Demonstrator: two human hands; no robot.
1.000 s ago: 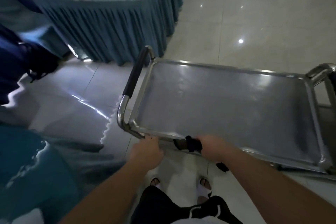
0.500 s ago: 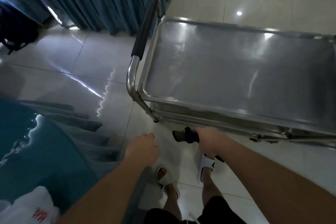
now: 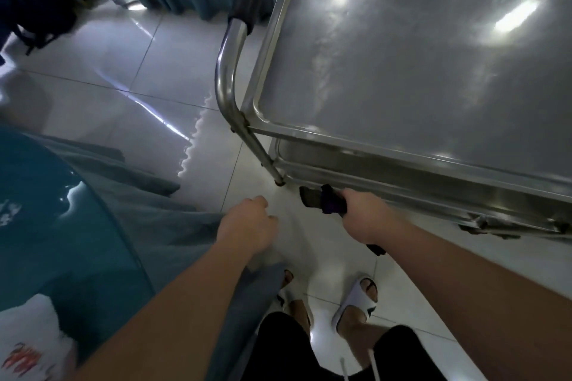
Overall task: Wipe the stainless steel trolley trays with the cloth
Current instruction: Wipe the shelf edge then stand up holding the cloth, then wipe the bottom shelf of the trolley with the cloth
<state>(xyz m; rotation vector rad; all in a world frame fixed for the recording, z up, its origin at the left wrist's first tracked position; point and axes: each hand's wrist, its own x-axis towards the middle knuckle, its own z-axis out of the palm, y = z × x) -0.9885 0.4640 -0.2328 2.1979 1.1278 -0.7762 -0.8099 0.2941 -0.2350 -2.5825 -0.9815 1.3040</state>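
Head view looks down on the dark cloth (image 3: 322, 204), bunched in the right hand (image 3: 365, 215), whose fingers curl round it; one end pokes out toward nine o'clock of the fist and another scrap shows under the wrist at five o'clock. The cloth hangs just off the near rim of the lower tray (image 3: 387, 176), at about six o'clock of it, not clearly touching the steel. The top tray (image 3: 402, 71) spreads toward one o'clock, streaky under ceiling glare. The left hand (image 3: 247, 223) hovers at nine o'clock of the cloth, fingers loosely curled, holding nothing. The likely risk: a wad this tight would wipe only a narrow strip, or the trolley could roll away under pressure since nothing steadies its handle (image 3: 229, 71). Sandalled feet (image 3: 356, 300) stand on the tiled floor (image 3: 123, 77) at six o'clock.
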